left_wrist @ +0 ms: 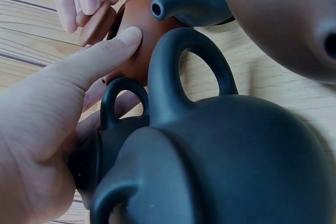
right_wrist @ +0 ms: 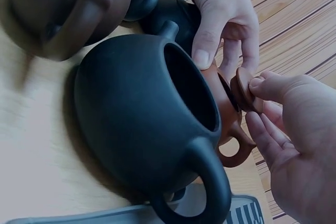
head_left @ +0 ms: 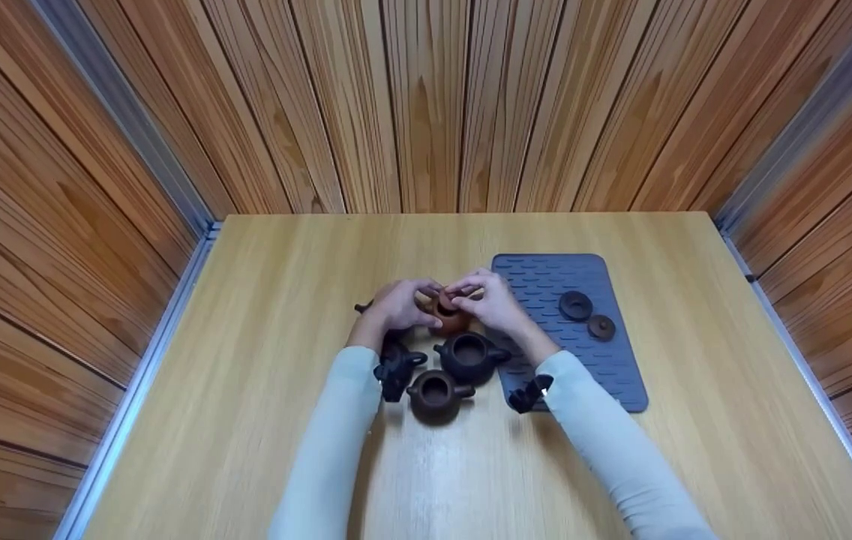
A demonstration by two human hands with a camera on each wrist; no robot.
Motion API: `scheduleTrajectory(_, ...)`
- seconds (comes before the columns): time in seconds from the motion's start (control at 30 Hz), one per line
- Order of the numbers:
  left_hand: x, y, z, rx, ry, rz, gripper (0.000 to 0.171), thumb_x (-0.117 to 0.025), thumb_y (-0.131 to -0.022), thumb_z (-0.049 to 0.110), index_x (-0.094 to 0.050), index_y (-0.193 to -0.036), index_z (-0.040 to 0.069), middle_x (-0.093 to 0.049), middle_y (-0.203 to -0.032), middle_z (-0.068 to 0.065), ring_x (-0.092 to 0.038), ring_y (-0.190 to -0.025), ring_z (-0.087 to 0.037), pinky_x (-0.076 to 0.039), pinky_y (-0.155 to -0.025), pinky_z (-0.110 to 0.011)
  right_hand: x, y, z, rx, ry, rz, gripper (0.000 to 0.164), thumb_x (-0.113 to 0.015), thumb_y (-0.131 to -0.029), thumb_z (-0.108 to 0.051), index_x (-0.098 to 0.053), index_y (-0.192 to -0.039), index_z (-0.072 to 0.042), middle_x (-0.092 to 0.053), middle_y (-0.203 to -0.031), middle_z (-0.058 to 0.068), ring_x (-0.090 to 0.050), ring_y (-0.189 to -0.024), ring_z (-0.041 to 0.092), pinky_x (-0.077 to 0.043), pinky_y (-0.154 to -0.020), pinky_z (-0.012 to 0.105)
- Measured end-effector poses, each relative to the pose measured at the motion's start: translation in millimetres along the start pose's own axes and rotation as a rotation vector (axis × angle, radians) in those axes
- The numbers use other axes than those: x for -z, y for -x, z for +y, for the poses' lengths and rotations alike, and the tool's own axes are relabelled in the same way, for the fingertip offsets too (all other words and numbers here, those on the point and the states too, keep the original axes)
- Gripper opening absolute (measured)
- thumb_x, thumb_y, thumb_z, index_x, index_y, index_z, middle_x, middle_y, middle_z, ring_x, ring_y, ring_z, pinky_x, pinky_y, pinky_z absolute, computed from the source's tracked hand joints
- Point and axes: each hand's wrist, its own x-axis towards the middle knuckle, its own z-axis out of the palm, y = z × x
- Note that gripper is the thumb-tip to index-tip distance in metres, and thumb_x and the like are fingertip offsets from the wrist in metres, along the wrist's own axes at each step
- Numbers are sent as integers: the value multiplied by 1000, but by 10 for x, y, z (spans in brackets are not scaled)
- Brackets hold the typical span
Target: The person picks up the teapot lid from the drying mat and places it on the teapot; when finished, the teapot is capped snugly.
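A small reddish-brown teapot (head_left: 453, 321) stands between both hands. My left hand (head_left: 402, 306) holds its body, the thumb lying on the near side and fingers behind. My right hand (head_left: 497, 306) pinches the teapot's matching lid (right_wrist: 241, 90) by thumb and fingers. In both wrist views the lid is tilted beside the teapot's mouth, which shows as a dark gap. Nearest the right wrist, a black teapot (right_wrist: 136, 108) has an uncovered mouth. Under the left wrist are a large lidded black teapot (left_wrist: 252, 156) and a smaller black teapot (left_wrist: 126, 124), both partly hidden.
A brown teapot (head_left: 435, 397) without a lid sits at the front of the group. To the right, a grey ribbed mat (head_left: 568, 375) bears a dark lid (head_left: 575, 305) and a brown knobbed lid (head_left: 601, 328). Wood-panelled walls (head_left: 426, 112) border the table (head_left: 246, 420).
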Motion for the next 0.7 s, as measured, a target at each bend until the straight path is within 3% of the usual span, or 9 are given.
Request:
scheduleTrajectory(0.47, -14, -10, -7, 16, 12, -1, 59, -94, -94, 30, -72, -149, 25, -76, -152, -5, -68, -144, -33, -50, -124, -52, -66, 20, 32, -37, 8, -18, 19, -83, -100, -3, -86, -118, 0, -74, -123, 24, -75, -113, 35, -63, -97, 34)
scheduleTrajectory(0.7, -19, -5, -12, 13, 28, 7, 58, -94, -94, 28, -73, -148, 24, -76, -152, -5, -69, -142, -32, -51, -122, -51, -83, 27, 61, -29, 20, -9, 18, -84, -99, -4, -86, -117, -1, -75, -120, 22, -73, -111, 31, -58, -91, 23)
